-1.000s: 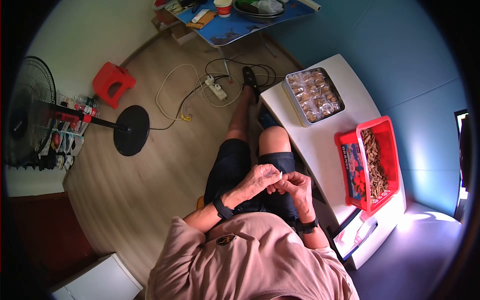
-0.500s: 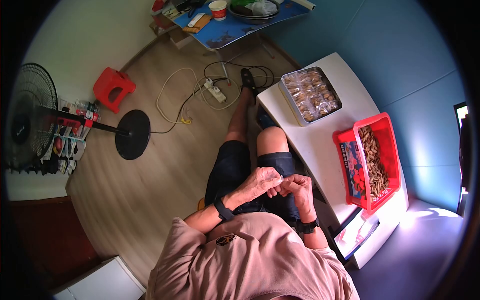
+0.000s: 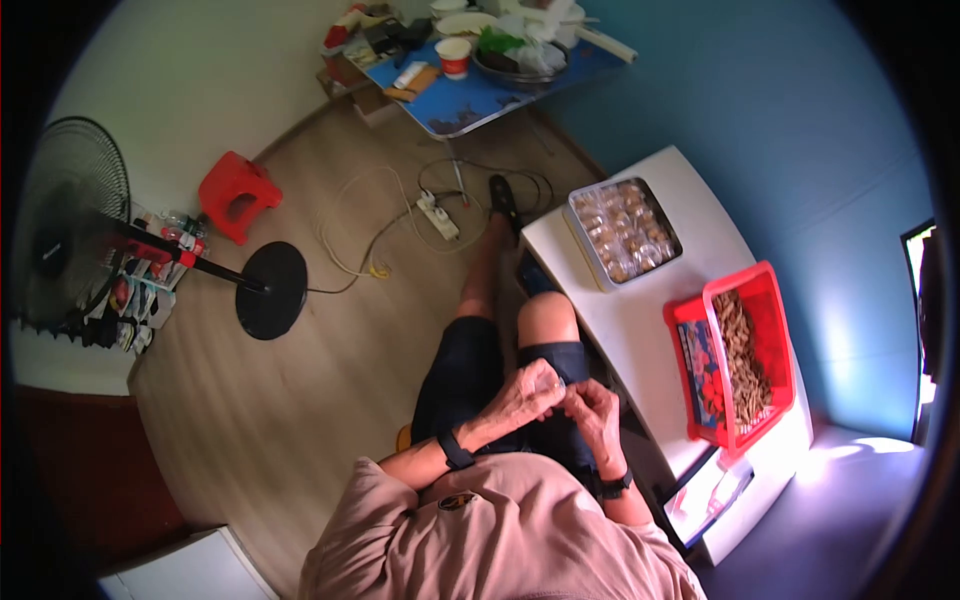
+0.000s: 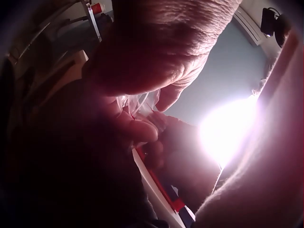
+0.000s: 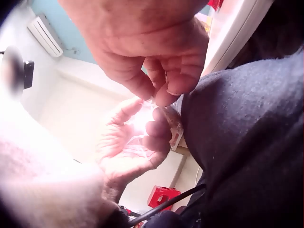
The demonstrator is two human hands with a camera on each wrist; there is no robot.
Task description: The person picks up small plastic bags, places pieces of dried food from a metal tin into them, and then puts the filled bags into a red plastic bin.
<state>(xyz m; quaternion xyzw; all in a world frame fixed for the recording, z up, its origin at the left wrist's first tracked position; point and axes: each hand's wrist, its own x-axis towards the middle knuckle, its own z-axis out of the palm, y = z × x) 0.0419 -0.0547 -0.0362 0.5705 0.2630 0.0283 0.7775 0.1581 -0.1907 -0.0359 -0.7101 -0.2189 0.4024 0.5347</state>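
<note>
In the head view both hands meet over the dark shorts. My left hand (image 3: 530, 393) holds a small clear plastic bag (image 5: 138, 145), which lies crumpled and bright against the palm in the right wrist view. Fingers of my right hand (image 3: 597, 415) pinch the bag's edge from above. In the left wrist view the clear plastic (image 4: 148, 100) shows between left thumb and fingers, much of it in shadow. What may be inside the bag is hidden by fingers and glare.
Right of the legs, a white cabinet (image 3: 640, 350) bears a square tin (image 3: 603, 275) of small wrapped packets and a red basket (image 3: 780, 350) of brown dried pieces. Ahead are a power strip (image 3: 437, 217) with cables and a blue table (image 3: 485, 108). A fan (image 3: 272, 290) and red stool (image 3: 238, 197) stand left.
The head view has tilted up, so the room sits lower and more of the blue table shows. Both hands stay together, with small finger movements at the plastic bag.
</note>
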